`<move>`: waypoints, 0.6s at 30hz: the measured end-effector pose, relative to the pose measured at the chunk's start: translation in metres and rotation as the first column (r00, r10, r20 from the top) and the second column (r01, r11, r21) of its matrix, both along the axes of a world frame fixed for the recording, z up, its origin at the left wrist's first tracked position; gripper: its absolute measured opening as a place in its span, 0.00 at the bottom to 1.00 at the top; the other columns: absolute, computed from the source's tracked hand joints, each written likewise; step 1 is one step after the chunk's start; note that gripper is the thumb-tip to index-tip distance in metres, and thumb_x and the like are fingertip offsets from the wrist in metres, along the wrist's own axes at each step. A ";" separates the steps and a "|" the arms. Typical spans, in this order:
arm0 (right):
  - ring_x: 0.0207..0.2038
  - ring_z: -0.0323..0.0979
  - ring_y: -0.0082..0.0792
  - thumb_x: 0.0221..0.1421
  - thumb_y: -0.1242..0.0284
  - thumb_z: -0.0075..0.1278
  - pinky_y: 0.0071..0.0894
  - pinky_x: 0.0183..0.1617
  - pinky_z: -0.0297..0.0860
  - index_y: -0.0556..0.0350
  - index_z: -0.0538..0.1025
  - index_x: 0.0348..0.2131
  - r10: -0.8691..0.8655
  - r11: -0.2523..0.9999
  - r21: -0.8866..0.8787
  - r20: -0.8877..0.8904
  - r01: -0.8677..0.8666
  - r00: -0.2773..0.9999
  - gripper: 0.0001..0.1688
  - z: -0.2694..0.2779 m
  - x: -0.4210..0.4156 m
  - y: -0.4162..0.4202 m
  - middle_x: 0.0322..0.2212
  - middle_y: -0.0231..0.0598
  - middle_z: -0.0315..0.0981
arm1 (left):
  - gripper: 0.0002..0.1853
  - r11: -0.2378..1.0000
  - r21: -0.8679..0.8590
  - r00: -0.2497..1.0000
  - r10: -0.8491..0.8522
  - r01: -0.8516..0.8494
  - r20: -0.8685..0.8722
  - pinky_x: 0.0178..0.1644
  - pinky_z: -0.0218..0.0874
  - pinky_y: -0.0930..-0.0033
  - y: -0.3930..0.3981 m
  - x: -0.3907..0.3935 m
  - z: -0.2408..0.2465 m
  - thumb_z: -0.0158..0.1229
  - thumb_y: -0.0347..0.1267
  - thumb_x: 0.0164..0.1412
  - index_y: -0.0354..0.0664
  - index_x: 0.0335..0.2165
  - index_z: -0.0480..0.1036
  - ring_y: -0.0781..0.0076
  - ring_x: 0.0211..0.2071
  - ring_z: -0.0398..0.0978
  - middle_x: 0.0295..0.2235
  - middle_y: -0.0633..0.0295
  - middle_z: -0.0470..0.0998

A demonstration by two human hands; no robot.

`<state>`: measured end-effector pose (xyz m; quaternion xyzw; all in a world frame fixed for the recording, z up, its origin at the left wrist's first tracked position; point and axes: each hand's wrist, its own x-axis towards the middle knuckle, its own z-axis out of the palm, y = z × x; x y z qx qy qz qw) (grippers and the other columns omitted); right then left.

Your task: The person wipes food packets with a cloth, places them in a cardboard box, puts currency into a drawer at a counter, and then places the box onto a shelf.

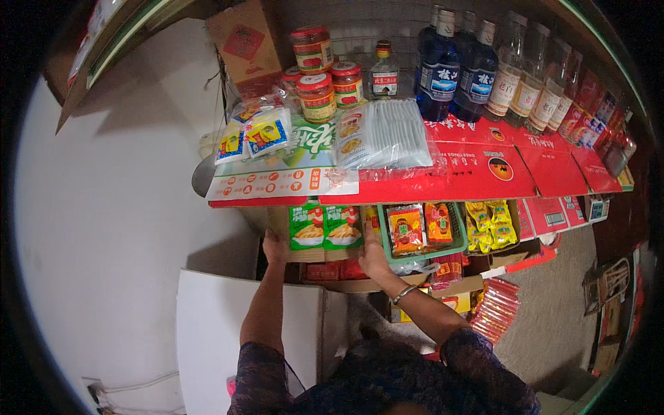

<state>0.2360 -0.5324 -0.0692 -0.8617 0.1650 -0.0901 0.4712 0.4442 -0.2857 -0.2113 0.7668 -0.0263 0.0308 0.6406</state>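
Observation:
Both of my hands grip a shallow cardboard box (pixel 306 256) by its two sides, at the front edge of a lower shelf. My left hand (pixel 275 247) is on its left wall and my right hand (pixel 373 255) on its right; some fingertips are hidden behind the walls. Two green food packets (pixel 325 228) with pictures of a filled bowl lie side by side in the box. Just right of my right hand stands a green plastic basket (pixel 425 255) holding red and orange packets (pixel 406 231).
Overhead, a shelf lined with red cardboard (pixel 477 171) bears red-lidded jars (pixel 316 96), blue glass bottles (pixel 438 78), clear bottles (pixel 524 96) and bagged white packets (pixel 386 135). Yellow packets (pixel 490 225) fill a box farther right. A white cabinet (pixel 249 321) stands below my left arm, and red wrapped sticks (pixel 495 311) lie lower right.

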 end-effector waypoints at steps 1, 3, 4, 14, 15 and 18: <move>0.49 0.54 0.57 0.42 0.81 0.41 0.38 0.51 0.56 0.68 0.42 0.54 -0.068 0.998 0.001 0.020 0.068 0.998 0.41 -0.007 -0.001 -0.003 0.47 0.67 0.50 | 0.13 0.994 -0.108 0.996 -0.016 0.007 -0.085 0.34 0.59 0.72 -0.014 0.003 -0.002 0.47 0.25 0.49 0.31 0.37 0.63 0.69 0.29 0.68 0.28 0.56 0.71; 0.50 0.52 0.58 0.42 0.81 0.41 0.39 0.52 0.54 0.68 0.40 0.54 -0.126 0.992 0.034 0.065 0.124 0.990 0.42 -0.019 -0.006 -0.002 0.48 0.67 0.49 | 0.18 0.949 -0.310 0.967 -0.031 -0.051 -0.252 0.36 0.59 0.73 -0.032 0.005 -0.008 0.47 0.26 0.51 0.32 0.43 0.60 0.70 0.31 0.67 0.33 0.58 0.70; 0.50 0.52 0.58 0.42 0.81 0.41 0.39 0.53 0.53 0.67 0.40 0.54 -0.154 0.987 0.053 0.087 0.150 0.984 0.42 -0.024 -0.012 0.001 0.48 0.67 0.48 | 0.20 0.955 -0.295 0.968 -0.090 0.017 -0.235 0.36 0.59 0.72 -0.030 0.007 -0.009 0.47 0.26 0.51 0.32 0.44 0.59 0.70 0.32 0.66 0.34 0.58 0.70; 0.40 0.67 0.44 0.52 0.66 0.42 0.37 0.39 0.66 0.60 0.47 0.53 -0.286 0.642 0.713 -0.118 0.282 0.951 0.33 -0.034 -0.139 -0.033 0.42 0.52 0.62 | 0.10 0.875 0.440 0.955 -0.078 0.204 -0.287 0.28 0.58 0.73 -0.076 -0.006 0.060 0.47 0.22 0.48 0.31 0.33 0.66 0.71 0.27 0.65 0.27 0.59 0.69; 0.27 0.68 0.28 0.52 0.64 0.44 0.27 0.25 0.68 0.61 0.50 0.51 -0.509 0.583 0.720 -0.037 0.376 0.860 0.33 -0.036 -0.138 -0.030 0.31 0.41 0.66 | 0.09 0.975 0.197 0.959 -0.048 0.106 -0.279 0.28 0.58 0.73 -0.060 0.000 0.056 0.47 0.22 0.48 0.33 0.32 0.66 0.72 0.27 0.65 0.26 0.60 0.69; 0.26 0.68 0.29 0.50 0.63 0.48 0.26 0.23 0.67 0.60 0.51 0.50 -0.643 0.280 0.868 -0.147 0.410 0.751 0.34 -0.016 -0.111 -0.051 0.28 0.41 0.66 | 0.08 0.981 -0.192 0.971 -0.060 0.015 -0.232 0.26 0.58 0.72 -0.007 0.045 0.007 0.47 0.22 0.48 0.36 0.31 0.65 0.72 0.25 0.66 0.25 0.61 0.69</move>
